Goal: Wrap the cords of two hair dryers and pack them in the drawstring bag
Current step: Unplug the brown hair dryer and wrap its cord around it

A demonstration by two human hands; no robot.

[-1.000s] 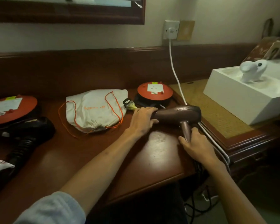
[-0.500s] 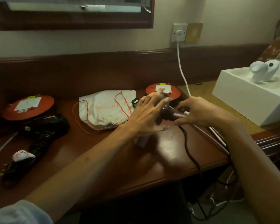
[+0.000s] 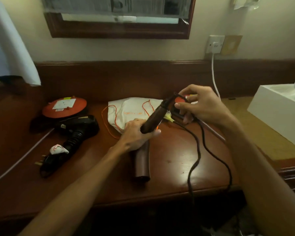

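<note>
A brown hair dryer (image 3: 141, 160) lies on the wooden desk (image 3: 174, 159), barrel toward me and handle angled up and back. My left hand (image 3: 136, 133) grips it where handle and barrel join. My right hand (image 3: 199, 104) pinches its black cord (image 3: 201, 150) close to the handle's tip; the cord loops over the desk and drops off the front edge. A white drawstring bag (image 3: 131, 111) with orange strings lies flat behind my left hand. A black hair dryer (image 3: 75, 132) lies at the left with its cord bundled and plug (image 3: 44, 160) beside it.
Two orange round discs sit at the back, one at the left (image 3: 65, 106), one mostly hidden behind my right hand. A white cable (image 3: 215, 79) runs down from a wall socket (image 3: 215, 44). A white box (image 3: 276, 113) stands at the right. A mirror frame hangs above.
The brown dryer has been turned so its barrel points toward me and its handle tilts up. My right hand went from the handle to the cord near its tip. The view has tilted up.
</note>
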